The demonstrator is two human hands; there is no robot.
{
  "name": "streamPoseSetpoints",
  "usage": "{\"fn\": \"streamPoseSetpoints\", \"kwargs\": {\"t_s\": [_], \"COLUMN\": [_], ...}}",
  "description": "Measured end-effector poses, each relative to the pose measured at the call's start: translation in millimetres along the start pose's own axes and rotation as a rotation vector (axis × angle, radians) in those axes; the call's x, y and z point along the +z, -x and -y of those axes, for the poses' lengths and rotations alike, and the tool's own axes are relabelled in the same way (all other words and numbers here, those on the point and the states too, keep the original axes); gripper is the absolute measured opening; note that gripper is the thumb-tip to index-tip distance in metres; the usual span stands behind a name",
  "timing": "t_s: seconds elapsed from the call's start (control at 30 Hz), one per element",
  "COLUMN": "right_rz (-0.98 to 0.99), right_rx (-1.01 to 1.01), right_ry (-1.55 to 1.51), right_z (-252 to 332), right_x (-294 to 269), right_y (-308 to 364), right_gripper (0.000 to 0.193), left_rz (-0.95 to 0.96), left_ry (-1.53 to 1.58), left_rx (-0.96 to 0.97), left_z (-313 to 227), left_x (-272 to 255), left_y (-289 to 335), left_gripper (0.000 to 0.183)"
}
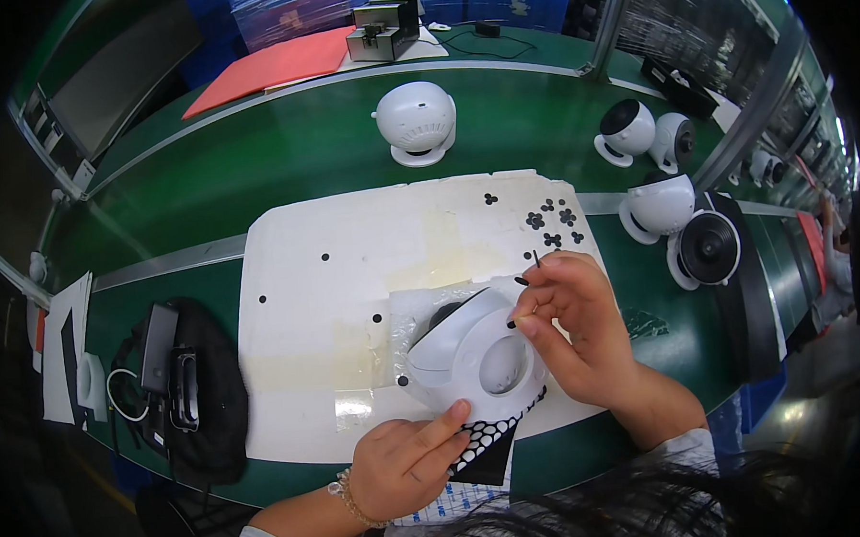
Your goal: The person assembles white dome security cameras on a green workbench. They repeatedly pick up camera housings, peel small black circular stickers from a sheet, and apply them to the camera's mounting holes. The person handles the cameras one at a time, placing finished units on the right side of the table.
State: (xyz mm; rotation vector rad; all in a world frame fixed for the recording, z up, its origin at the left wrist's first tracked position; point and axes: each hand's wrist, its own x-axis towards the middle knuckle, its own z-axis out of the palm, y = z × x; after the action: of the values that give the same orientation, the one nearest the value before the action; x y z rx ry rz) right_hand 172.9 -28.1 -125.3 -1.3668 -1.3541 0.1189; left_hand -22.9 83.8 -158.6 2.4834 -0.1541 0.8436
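A white round-bodied device (452, 342) lies tipped on a bubble-wrap pad (408, 313), its flat white ring-shaped base (468, 368) facing up. My left hand (410, 461) grips the lower edge of that base, one finger lying on the ring. Under the fingers is a black sheet with round white holes (486, 442); whether they hold it too is unclear. My right hand (582, 334) is closed in a pinch over the ring's right side. A small black round pad (511, 324) sits at its fingertips, against or just above the ring. More thin dark pieces (522, 281) show at the other fingers.
Loose black pads (535, 221) lie on the white board (298, 313). Similar white devices stand behind it (416, 120) and at the right (660, 208). A black bag (220, 393) lies left; a metal box fixture (383, 31) and red sheet (277, 69) are at the back.
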Motion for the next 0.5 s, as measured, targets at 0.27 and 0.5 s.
{"fn": "streamPoseSetpoints", "kwargs": {"t_s": [0.27, 0.5], "right_rz": [0.023, 0.117], "right_rx": [-0.279, -0.156], "right_ry": [0.462, 0.281], "right_z": [8, 23], "right_x": [-7, 10], "right_y": [9, -11], "right_gripper": [0.043, 0.034], "left_rz": [-0.018, -0.022], "left_ry": [-0.019, -0.042], "left_rx": [-0.005, 0.012], "left_z": [-1, -1], "left_x": [0, -1], "left_y": [-1, -3], "left_gripper": [0.019, 0.017]}}
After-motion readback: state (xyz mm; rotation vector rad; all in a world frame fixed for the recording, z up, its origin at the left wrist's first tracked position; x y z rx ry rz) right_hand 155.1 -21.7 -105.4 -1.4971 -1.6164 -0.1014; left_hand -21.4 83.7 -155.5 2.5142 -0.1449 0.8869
